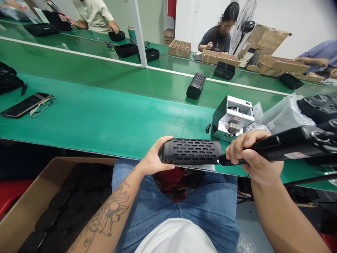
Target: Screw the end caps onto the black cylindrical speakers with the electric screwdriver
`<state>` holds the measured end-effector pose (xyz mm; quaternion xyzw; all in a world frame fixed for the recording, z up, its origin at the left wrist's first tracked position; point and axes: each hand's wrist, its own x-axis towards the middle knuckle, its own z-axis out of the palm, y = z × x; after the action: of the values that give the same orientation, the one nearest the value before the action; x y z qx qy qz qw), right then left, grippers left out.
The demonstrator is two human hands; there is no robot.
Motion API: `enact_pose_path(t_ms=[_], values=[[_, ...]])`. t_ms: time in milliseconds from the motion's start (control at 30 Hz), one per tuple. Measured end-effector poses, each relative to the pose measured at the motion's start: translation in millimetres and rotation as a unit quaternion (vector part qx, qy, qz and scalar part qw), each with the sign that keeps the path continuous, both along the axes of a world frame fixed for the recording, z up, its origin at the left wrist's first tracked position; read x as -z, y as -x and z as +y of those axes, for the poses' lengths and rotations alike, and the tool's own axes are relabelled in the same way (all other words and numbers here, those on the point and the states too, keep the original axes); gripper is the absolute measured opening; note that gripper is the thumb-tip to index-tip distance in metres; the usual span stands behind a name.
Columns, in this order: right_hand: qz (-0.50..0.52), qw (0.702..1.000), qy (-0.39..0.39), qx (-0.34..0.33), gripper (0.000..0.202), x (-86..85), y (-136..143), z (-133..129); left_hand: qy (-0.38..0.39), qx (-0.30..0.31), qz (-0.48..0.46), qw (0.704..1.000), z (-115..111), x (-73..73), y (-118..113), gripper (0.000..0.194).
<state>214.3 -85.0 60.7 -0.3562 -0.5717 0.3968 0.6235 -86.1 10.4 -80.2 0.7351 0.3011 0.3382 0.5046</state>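
Note:
My left hand (154, 160) grips the left end of a black perforated speaker shell (192, 151), held level at the near edge of the green conveyor belt (105, 116). My right hand (250, 156) is wrapped around a black electric screwdriver (284, 146), its tip touching the shell's right end. A small white screw feeder (231, 117) stands just behind the shell, with a small black part (208, 128) beside it.
A second black shell (196, 85) lies further out on the belt. A phone (25, 104) rests at the left. A cardboard box (34, 207) of black parts sits by my left knee. Plastic bags (284, 114) lie right. Other people work across the line.

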Motion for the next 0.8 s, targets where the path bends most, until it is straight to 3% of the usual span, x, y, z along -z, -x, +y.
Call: enact_pose_path(t_ms=[300, 467, 567, 667, 733, 800], values=[[0.003, 1.000, 0.015, -0.016, 0.018, 5.4, -2, 1, -0.011, 0.002, -0.007, 1.000, 0, 0.6, -1, 0.101], [0.011, 1.000, -0.003, 0.001, 0.017, -9.1, -5, 0, -0.057, -0.008, 0.013, 0.998, 0, 7.0, 1, 0.101], [0.013, 0.990, -0.090, 0.110, 0.015, -19.9, -20, 17, -0.086, -0.012, 0.022, 0.996, -1, 7.9, 0, 0.099], [-0.012, 0.937, -0.180, 0.300, 0.014, -19.4, -41, 49, -0.115, -0.010, 0.039, 0.993, -2, 6.6, -4, 0.099], [-0.029, 0.908, -0.187, 0.374, 0.015, -12.1, -55, 70, -0.127, -0.005, 0.045, 0.991, -2, 5.8, -7, 0.100], [-0.047, 0.904, -0.160, 0.394, 0.016, -2.3, -67, 84, -0.131, -0.003, 0.047, 0.990, -3, 6.0, -9, 0.101]])
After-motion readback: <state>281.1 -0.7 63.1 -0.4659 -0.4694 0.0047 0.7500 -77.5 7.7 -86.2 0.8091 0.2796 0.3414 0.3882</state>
